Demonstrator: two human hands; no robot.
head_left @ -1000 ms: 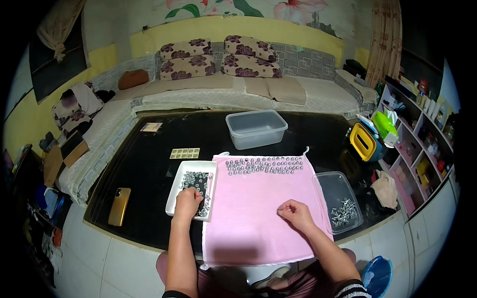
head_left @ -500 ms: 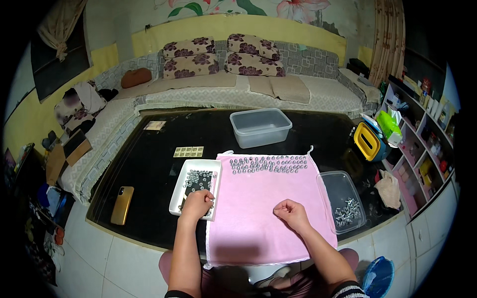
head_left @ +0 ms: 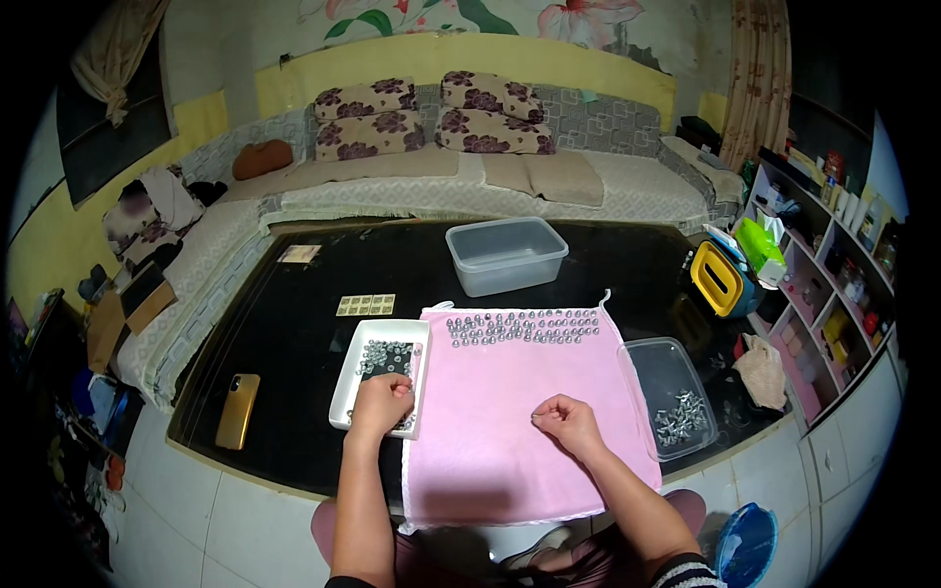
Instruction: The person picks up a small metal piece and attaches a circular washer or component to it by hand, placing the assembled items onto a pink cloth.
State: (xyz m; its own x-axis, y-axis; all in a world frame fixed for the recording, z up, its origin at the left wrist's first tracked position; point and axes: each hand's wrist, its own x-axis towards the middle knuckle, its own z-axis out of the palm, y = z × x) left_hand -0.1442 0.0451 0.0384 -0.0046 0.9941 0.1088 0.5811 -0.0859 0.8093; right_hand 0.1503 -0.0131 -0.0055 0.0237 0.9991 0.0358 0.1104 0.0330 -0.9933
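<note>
My left hand (head_left: 382, 406) hovers over the near part of a white tray (head_left: 341, 397), its fingers curled in a pinch. Small round silver pieces (head_left: 387, 354) lie inside that tray, partly covered by the hand. Over the middle of a pink cloth (head_left: 480, 431), my right hand (head_left: 571, 425) also pinches thumb against fingers. Whatever either hand holds is too small to make out. Several rows of small domed metal pieces (head_left: 524, 327) stand along the cloth's far edge. To the right, a clear plastic tub (head_left: 652, 367) holds a pile of small silver metal parts (head_left: 681, 419).
A larger translucent bin (head_left: 507, 260) stands farther back on the black table (head_left: 372, 260). At the left lie a gold phone (head_left: 238, 412) and a sheet of small labels (head_left: 366, 305). A yellow-and-blue box (head_left: 718, 279) and a beige cloth (head_left: 759, 372) sit at the right edge.
The view has shifted slightly. My left hand stays over the white tray, and my right hand keeps its pinch above the cloth with hardly any movement.
</note>
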